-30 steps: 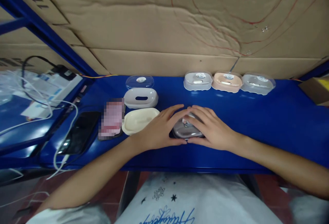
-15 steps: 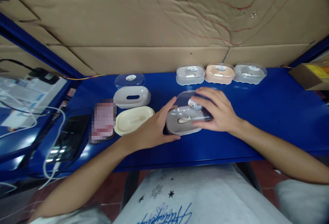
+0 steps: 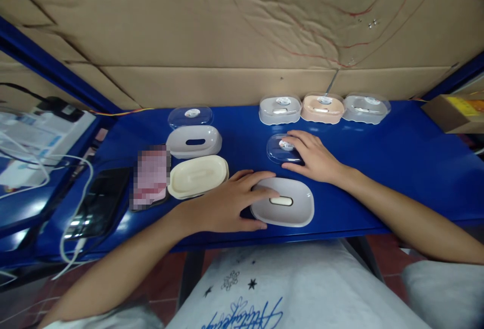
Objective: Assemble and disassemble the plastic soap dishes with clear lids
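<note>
An oval grey soap dish (image 3: 295,214) lies near the table's front edge, and a small white piece (image 3: 282,201) fills the slot in its middle. My left hand (image 3: 230,200) grips the dish at its left end, thumb along the near rim, a fingertip by the white piece. Farther back, a clear oval lid (image 3: 280,155) with a round label rests on the table. My right hand (image 3: 313,157) holds the lid by its right side, fingers behind and thumb in front. To the left are a cream oval tray (image 3: 196,178) and a pale slotted tray (image 3: 212,146).
Another clear lid (image 3: 181,117) lies behind the pale tray. Along the back stand lidded dishes: one grey (image 3: 278,115), one peach (image 3: 321,113), one darker grey (image 3: 366,113). A blurred-out phone (image 3: 151,178), black phone (image 3: 100,200) and white cable (image 3: 81,248) lie left. A carton (image 3: 454,117) is right.
The clear lid has come off the grey dish and down onto the table behind it, under my right hand. The dish has moved toward me and now shows its hollow side.
</note>
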The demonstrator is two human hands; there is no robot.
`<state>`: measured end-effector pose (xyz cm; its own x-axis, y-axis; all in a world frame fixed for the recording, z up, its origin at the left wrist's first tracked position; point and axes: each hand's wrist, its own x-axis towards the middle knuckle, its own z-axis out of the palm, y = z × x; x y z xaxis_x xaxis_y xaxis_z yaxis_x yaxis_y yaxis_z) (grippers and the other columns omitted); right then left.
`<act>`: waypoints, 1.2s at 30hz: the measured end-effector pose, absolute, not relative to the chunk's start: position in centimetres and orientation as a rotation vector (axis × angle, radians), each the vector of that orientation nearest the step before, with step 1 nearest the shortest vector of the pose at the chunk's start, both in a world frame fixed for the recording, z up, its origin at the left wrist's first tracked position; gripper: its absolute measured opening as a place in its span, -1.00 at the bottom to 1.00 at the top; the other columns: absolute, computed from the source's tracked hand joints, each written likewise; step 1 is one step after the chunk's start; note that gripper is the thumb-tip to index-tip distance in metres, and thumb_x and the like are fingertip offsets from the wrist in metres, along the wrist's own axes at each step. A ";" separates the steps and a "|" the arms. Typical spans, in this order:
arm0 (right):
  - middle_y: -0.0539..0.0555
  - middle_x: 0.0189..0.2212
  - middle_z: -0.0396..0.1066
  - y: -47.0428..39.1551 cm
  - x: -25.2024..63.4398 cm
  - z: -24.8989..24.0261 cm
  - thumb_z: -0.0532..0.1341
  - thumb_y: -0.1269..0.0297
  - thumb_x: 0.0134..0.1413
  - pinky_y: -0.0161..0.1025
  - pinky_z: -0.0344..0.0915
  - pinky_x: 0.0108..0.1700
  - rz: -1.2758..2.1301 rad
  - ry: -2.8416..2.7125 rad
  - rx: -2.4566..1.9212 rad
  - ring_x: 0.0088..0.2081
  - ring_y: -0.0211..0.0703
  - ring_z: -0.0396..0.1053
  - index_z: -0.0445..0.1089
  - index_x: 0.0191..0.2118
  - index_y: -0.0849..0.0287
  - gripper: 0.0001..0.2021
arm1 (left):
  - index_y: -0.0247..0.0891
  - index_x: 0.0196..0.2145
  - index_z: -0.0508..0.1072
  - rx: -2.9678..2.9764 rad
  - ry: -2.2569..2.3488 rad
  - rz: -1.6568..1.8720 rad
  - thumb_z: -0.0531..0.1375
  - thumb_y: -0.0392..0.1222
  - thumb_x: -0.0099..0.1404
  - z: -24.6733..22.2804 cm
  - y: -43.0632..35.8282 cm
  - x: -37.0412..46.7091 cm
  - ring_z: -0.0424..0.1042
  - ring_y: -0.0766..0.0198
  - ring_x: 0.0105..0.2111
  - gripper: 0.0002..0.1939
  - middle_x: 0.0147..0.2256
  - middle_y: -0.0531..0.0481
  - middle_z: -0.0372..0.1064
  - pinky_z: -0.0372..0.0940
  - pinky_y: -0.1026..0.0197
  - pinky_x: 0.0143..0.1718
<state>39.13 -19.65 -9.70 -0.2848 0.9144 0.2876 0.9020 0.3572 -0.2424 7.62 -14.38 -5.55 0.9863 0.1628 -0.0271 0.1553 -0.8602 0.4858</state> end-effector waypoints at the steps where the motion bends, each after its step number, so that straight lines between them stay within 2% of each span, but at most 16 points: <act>1: 0.38 0.43 0.21 -19.7 39.1 -9.6 0.20 -0.21 0.42 0.31 0.23 0.37 0.047 -2.262 -1.581 0.44 0.38 0.18 0.20 0.44 0.13 -0.30 | 0.02 0.36 0.41 2.627 0.222 0.018 0.41 0.09 0.40 -5.6 -14.3 7.6 0.22 -0.28 0.38 -0.35 0.52 -0.14 0.05 0.18 -0.32 0.40; 4: 0.40 0.45 0.19 -19.6 39.3 -9.7 0.16 -0.20 0.46 0.33 0.17 0.40 0.050 -2.289 -1.568 0.47 0.36 0.15 0.17 0.46 0.15 -0.31 | 0.03 0.39 0.37 2.634 0.234 0.004 0.40 0.12 0.40 -5.8 -14.1 7.6 0.22 -0.28 0.38 -0.32 0.52 -0.15 0.04 0.20 -0.33 0.38; 9: 0.38 0.48 0.17 -20.0 39.2 -9.2 0.02 -0.08 0.57 0.43 -0.02 0.45 -0.040 -2.272 -1.523 0.52 0.37 0.06 0.21 0.47 0.13 -0.42 | -0.01 0.46 0.24 2.654 0.249 0.045 0.50 0.10 0.28 -6.4 -14.0 7.8 0.25 -0.25 0.34 -0.08 0.46 -0.19 0.15 0.24 -0.28 0.35; 12: 0.32 0.44 0.26 -21.0 38.1 -8.0 0.00 -0.08 0.58 0.33 0.08 0.43 -0.019 -2.279 -1.365 0.48 0.30 0.15 0.22 0.47 0.08 -0.44 | -0.03 0.46 0.22 2.626 0.282 0.104 0.52 0.06 0.24 -6.4 -14.0 7.9 0.30 -0.22 0.31 -0.05 0.38 -0.20 0.27 0.25 -0.25 0.34; 16: 0.32 0.40 0.34 -23.1 35.9 -6.6 0.07 -0.24 0.50 0.20 0.26 0.33 0.198 -2.423 -1.208 0.36 0.23 0.35 0.03 0.56 0.12 -0.24 | -0.04 0.47 0.15 2.544 0.341 0.200 0.49 0.04 0.24 -6.2 -13.8 8.0 0.33 -0.19 0.32 -0.02 0.38 -0.20 0.28 0.26 -0.23 0.34; 19: 0.39 0.44 0.27 -24.3 34.6 -6.0 0.24 -0.30 0.36 0.22 0.22 0.39 0.267 -2.482 -1.228 0.41 0.28 0.28 -0.11 0.60 0.22 -0.01 | -0.06 0.46 0.16 2.545 0.382 0.246 0.48 0.03 0.23 -6.3 -13.6 7.9 0.33 -0.19 0.33 -0.03 0.39 -0.22 0.27 0.25 -0.24 0.34; 22: 0.42 0.48 0.19 -24.8 34.2 -5.9 0.36 -0.24 0.27 0.28 0.18 0.42 0.256 -2.485 -1.267 0.45 0.34 0.21 -0.16 0.61 0.21 0.08 | -0.08 0.45 0.19 2.569 0.399 0.255 0.48 0.04 0.22 -6.5 -13.5 7.8 0.33 -0.22 0.33 -0.05 0.39 -0.26 0.25 0.26 -0.26 0.34; 25: 0.44 0.47 0.19 -24.9 34.2 -6.4 0.37 -0.15 0.31 0.29 0.25 0.38 0.212 -2.468 -1.273 0.43 0.36 0.25 -0.17 0.61 0.23 0.04 | -0.06 0.45 0.19 2.581 0.387 0.271 0.46 0.01 0.25 -6.8 -13.5 7.9 0.32 -0.20 0.34 -0.08 0.40 -0.25 0.23 0.25 -0.27 0.35; 29: 0.46 0.46 0.20 -24.7 34.3 -7.2 0.31 -0.13 0.36 0.30 0.31 0.35 0.136 -2.440 -1.230 0.42 0.39 0.26 -0.08 0.59 0.26 -0.05 | -0.09 0.42 0.21 2.566 0.398 0.325 0.45 -0.03 0.25 -7.4 -13.6 8.0 0.28 -0.23 0.37 -0.13 0.41 -0.30 0.18 0.26 -0.30 0.35; 36: 0.44 0.42 0.29 -24.4 34.5 -7.2 0.26 -0.12 0.41 0.26 0.38 0.30 0.052 -2.406 -1.178 0.38 0.36 0.34 0.08 0.52 0.30 -0.19 | -0.05 0.43 0.13 2.540 0.373 0.350 0.48 -0.10 0.22 -7.9 -13.6 8.0 0.28 -0.24 0.37 -0.06 0.41 -0.30 0.16 0.26 -0.35 0.33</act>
